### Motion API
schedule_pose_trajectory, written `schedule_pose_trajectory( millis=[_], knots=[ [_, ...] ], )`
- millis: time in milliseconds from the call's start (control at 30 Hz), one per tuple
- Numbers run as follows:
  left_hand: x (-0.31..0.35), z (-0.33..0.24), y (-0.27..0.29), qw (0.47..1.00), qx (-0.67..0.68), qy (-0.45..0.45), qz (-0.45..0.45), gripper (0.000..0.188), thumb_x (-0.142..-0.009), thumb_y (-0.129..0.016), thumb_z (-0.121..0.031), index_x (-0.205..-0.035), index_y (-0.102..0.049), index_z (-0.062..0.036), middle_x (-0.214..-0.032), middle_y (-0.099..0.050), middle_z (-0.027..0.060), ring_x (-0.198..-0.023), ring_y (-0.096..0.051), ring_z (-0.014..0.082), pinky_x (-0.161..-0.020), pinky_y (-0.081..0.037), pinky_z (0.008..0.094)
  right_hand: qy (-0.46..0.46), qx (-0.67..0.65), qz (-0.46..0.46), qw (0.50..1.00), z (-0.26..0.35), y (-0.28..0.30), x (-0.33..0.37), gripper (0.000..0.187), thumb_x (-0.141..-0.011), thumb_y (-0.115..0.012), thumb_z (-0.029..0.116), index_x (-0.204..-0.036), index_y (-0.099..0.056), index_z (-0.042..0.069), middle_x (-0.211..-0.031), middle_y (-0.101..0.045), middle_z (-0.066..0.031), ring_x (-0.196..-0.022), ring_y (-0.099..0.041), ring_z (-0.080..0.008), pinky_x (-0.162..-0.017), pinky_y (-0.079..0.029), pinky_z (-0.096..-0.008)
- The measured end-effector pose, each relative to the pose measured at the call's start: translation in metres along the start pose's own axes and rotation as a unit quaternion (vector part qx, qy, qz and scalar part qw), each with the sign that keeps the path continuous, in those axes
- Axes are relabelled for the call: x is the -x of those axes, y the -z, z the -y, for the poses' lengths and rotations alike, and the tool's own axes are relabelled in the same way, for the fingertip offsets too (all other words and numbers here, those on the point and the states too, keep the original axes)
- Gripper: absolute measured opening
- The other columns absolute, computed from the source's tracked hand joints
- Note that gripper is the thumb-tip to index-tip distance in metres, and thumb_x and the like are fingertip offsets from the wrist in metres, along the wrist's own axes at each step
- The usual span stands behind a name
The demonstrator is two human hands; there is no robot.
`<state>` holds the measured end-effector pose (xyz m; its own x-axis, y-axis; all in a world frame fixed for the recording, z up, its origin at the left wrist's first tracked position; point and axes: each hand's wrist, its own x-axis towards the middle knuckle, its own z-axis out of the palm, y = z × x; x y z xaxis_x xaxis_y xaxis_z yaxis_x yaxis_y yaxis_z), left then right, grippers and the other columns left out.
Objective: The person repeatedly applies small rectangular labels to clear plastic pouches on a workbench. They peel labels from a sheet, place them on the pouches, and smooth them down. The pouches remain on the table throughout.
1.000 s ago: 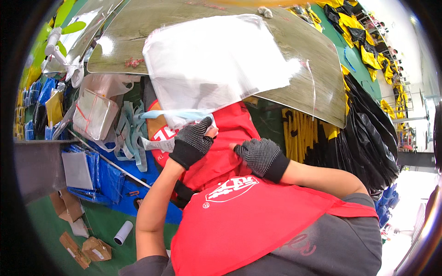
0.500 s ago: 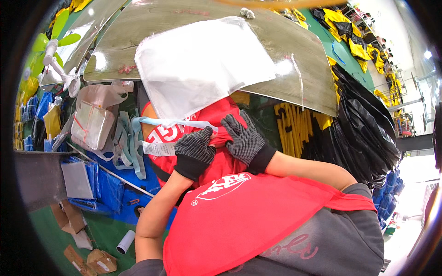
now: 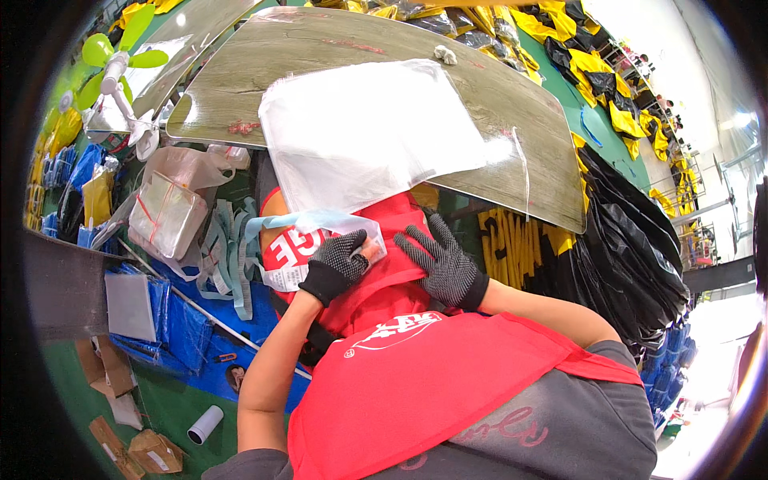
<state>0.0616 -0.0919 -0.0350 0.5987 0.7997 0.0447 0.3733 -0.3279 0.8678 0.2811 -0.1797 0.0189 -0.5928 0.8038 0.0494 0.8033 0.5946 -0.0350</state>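
Note:
In a dotted black work glove, my left hand (image 3: 336, 264) is closed, thumb against forefinger, on the end of a pale blue strip (image 3: 308, 220) that looks like label backing tape. A whitish, see-through piece of it stands up by the bare fingertips. White printed labels (image 3: 285, 278) show below that hand. My gloved right hand (image 3: 442, 270) lies with fingers spread on red fabric (image 3: 388, 276) with white lettering, over my lap. Farther off, a stack of clear plastic bags (image 3: 372, 132) overhangs the table edge and covers part of the fabric.
The wood-grain table (image 3: 512, 96) curves across the far side. More pale blue strip (image 3: 232, 256) hangs at the left beside bundled clear bags (image 3: 164, 212). A green fan (image 3: 120, 68) stands far left. Black and yellow garments (image 3: 620, 248) hang at right. Cardboard pieces (image 3: 156, 452) lie on the floor.
My right hand has moved slightly right, away from my left hand, and its fingers have spread over the fabric. My left hand still grips the strip, whose clear end shows more. The view has shifted.

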Motion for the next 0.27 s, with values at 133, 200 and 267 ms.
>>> schedule_pose_trajectory(
  millis=[133,200,267],
  knots=[
    [-0.006,0.022,-0.003,0.995,-0.075,0.033,0.059,0.041,-0.089,-0.053,-0.039,-0.094,-0.064,-0.0004,-0.086,-0.065,0.0209,-0.081,-0.064,0.0361,-0.072,-0.049,0.0401,0.112,-0.161,-0.077,0.977,0.007,0.039,-0.009,0.025,-0.078,-0.067,0.028,-0.098,-0.063,0.013,-0.135,-0.047,-0.0156,-0.124,-0.042,-0.0436,-0.103,-0.032,-0.0584],
    [-0.001,0.038,-0.012,0.996,-0.063,0.035,0.060,0.045,-0.089,-0.052,-0.043,-0.103,-0.064,-0.0023,-0.092,-0.066,0.0209,-0.087,-0.063,0.0368,-0.079,-0.048,0.0410,0.103,-0.211,-0.051,0.971,-0.007,0.043,-0.009,0.031,-0.078,-0.068,0.025,-0.107,-0.058,0.017,-0.137,-0.045,-0.0167,-0.125,-0.041,-0.0432,-0.101,-0.034,-0.0570],
    [-0.002,0.036,-0.010,0.991,-0.058,0.068,0.100,0.049,-0.087,-0.054,-0.046,-0.105,-0.065,-0.0024,-0.100,-0.065,0.0221,-0.097,-0.061,0.0353,-0.086,-0.046,0.0403,0.129,-0.228,-0.063,0.963,-0.018,0.046,-0.011,0.038,-0.079,-0.068,0.025,-0.113,-0.056,0.018,-0.138,-0.044,-0.0172,-0.126,-0.041,-0.0433,-0.101,-0.034,-0.0566]
  ],
)
